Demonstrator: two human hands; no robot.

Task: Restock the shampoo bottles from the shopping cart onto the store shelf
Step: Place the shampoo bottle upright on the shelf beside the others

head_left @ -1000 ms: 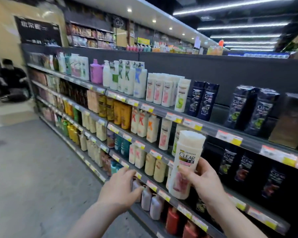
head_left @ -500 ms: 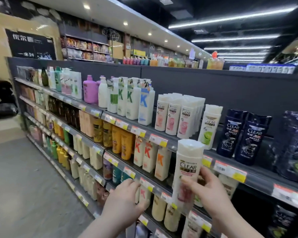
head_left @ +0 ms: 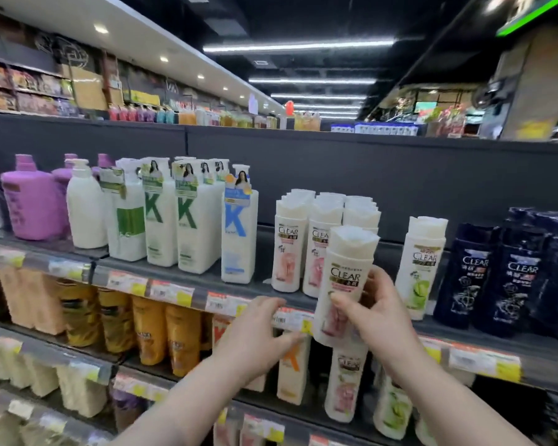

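Note:
My right hand [head_left: 372, 312] grips a white CLEAR shampoo bottle with a pink label [head_left: 343, 278] upright, in front of the top shelf's edge [head_left: 187, 292]. It is just right of and in front of the rows of matching pink-label CLEAR bottles [head_left: 303, 249] standing on that shelf. My left hand [head_left: 258, 336] hovers with loosely bent fingers near the shelf's price strip, left of the held bottle, holding nothing. The shopping cart is out of view.
A green-label CLEAR bottle [head_left: 422, 265] and dark blue CLEAR bottles [head_left: 503, 272] stand to the right on the same shelf. White K pump bottles [head_left: 194, 220] and a purple jug [head_left: 34, 204] stand to the left. Lower shelves hold orange and white bottles.
My view has turned up and closer to the top shelf. My right hand has raised the bottle from the lower shelves up to the top shelf's level; my left hand rose alongside.

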